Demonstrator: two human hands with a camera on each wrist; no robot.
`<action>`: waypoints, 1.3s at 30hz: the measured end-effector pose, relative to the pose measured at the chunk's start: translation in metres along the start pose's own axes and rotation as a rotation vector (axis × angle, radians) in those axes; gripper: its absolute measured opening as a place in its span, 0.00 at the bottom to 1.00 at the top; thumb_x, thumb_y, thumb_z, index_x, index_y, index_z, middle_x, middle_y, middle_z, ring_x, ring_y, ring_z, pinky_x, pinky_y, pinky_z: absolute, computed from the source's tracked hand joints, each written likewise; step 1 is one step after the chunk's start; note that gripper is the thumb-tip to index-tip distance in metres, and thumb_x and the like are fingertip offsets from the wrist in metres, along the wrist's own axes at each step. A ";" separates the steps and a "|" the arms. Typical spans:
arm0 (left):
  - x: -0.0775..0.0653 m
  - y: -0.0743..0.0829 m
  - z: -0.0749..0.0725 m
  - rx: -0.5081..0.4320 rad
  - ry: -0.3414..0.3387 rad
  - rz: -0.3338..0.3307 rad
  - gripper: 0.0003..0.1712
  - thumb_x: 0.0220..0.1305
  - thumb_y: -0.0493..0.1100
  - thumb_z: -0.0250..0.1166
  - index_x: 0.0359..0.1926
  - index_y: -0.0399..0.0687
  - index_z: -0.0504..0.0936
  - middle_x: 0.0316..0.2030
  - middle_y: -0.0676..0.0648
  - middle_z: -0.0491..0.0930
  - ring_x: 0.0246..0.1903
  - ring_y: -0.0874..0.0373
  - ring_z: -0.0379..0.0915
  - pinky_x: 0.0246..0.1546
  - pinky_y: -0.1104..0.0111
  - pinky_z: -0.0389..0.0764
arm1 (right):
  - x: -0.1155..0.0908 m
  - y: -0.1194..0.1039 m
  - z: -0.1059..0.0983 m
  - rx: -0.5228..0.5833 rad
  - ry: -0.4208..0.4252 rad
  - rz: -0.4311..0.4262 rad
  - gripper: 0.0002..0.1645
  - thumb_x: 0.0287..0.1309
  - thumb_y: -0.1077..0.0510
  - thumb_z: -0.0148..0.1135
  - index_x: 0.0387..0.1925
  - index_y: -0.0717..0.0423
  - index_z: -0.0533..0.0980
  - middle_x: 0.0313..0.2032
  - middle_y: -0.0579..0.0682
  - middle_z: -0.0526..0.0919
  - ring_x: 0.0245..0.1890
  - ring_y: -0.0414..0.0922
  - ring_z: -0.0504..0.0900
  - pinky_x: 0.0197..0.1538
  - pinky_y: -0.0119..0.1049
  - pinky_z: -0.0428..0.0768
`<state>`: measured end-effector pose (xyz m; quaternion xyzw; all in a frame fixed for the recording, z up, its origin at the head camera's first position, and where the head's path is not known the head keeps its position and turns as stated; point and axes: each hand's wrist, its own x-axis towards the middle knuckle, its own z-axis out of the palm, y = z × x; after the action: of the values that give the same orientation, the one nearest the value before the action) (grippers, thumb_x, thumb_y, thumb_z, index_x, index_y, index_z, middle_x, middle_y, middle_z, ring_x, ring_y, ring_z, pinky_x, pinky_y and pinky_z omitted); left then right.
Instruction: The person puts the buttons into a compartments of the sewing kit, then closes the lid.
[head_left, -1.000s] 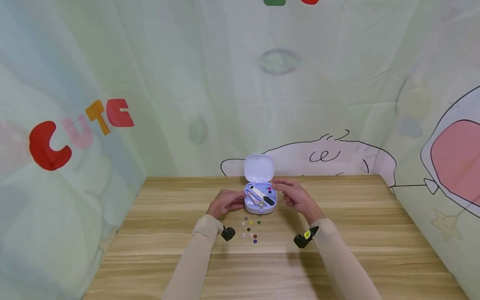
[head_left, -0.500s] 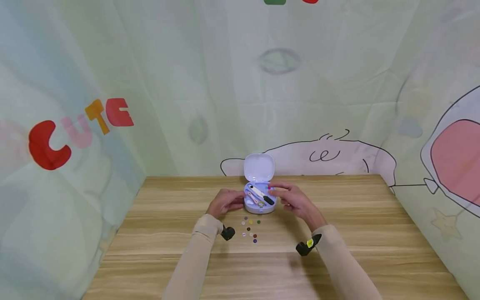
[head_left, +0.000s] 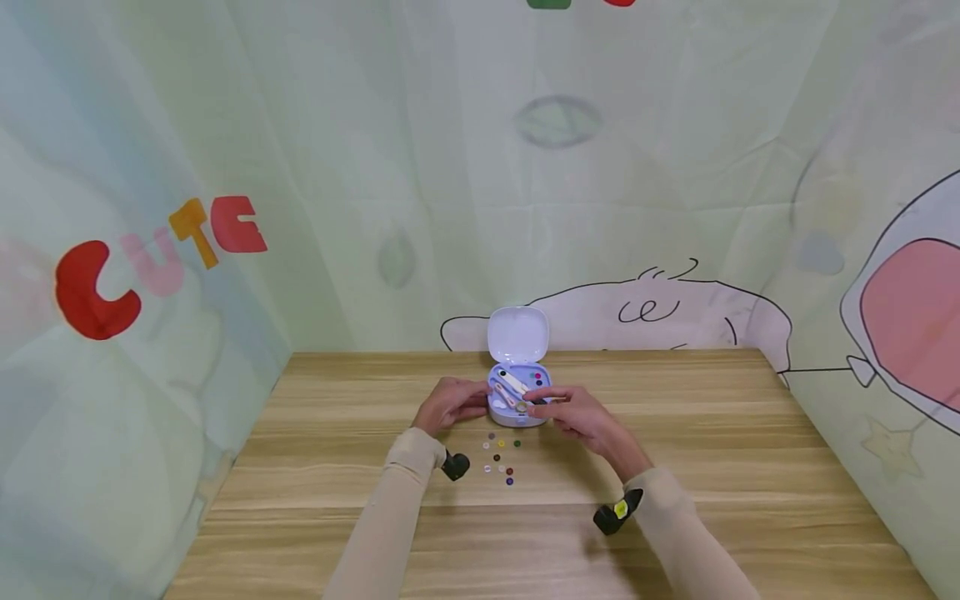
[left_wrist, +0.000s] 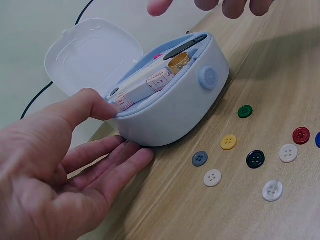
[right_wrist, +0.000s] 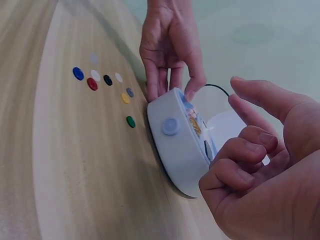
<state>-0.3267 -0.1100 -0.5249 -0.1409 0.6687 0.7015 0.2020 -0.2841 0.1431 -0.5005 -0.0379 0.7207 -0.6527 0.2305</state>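
A pale blue sewing box (left_wrist: 170, 122) stands on the table with its white lid (left_wrist: 92, 60) raised. Inside lie a folded tape measure (left_wrist: 145, 90), a gold thimble (left_wrist: 179, 62) and a long white tool with a black end (left_wrist: 185, 47). Small buttons (head_left: 538, 379) show in its back right part. My left hand (head_left: 452, 404) holds the box's left side, thumb on the rim and fingers low against the wall. Over the front right of the box hovers my right hand (head_left: 592, 417). Its index finger and thumb are extended and apart, the other fingers bent, with nothing seen between them.
Several loose buttons lie on the wooden table (head_left: 337, 500) before the box, among them green (left_wrist: 245, 111), yellow (left_wrist: 229, 142), black (left_wrist: 255, 159) and red (left_wrist: 301, 135) ones. A printed curtain (head_left: 375, 167) hangs behind the table.
My right hand has moved from the box's back right edge toward its front, uncovering the small buttons inside. The left hand and the box have stayed in place.
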 end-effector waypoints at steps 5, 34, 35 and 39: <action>-0.001 0.001 0.001 -0.004 0.000 0.003 0.16 0.66 0.36 0.70 0.52 0.30 0.84 0.43 0.37 0.87 0.39 0.53 0.86 0.46 0.64 0.89 | -0.003 0.004 0.005 -0.084 -0.022 0.010 0.22 0.59 0.57 0.76 0.54 0.57 0.86 0.16 0.40 0.60 0.16 0.39 0.59 0.19 0.30 0.56; -0.001 0.001 0.001 -0.016 -0.009 0.010 0.16 0.66 0.35 0.70 0.51 0.29 0.84 0.41 0.37 0.88 0.39 0.53 0.86 0.47 0.64 0.89 | 0.001 0.037 0.031 -0.544 0.060 -0.163 0.12 0.52 0.60 0.79 0.41 0.52 0.90 0.36 0.43 0.87 0.27 0.40 0.73 0.27 0.28 0.71; -0.001 0.001 0.001 -0.019 -0.011 0.014 0.16 0.66 0.35 0.70 0.51 0.28 0.84 0.41 0.38 0.88 0.39 0.53 0.86 0.47 0.64 0.89 | 0.001 0.038 0.031 -0.559 0.061 -0.179 0.12 0.52 0.61 0.80 0.41 0.53 0.90 0.38 0.44 0.87 0.28 0.40 0.73 0.27 0.29 0.72; 0.001 0.000 0.001 -0.029 -0.017 0.020 0.16 0.66 0.34 0.70 0.52 0.27 0.84 0.41 0.37 0.88 0.39 0.53 0.86 0.47 0.63 0.89 | 0.003 0.039 0.033 -0.600 0.079 -0.200 0.11 0.51 0.61 0.80 0.39 0.52 0.91 0.39 0.45 0.88 0.29 0.40 0.74 0.29 0.30 0.73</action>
<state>-0.3272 -0.1086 -0.5249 -0.1311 0.6581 0.7143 0.1987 -0.2642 0.1176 -0.5398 -0.1496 0.8821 -0.4315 0.1157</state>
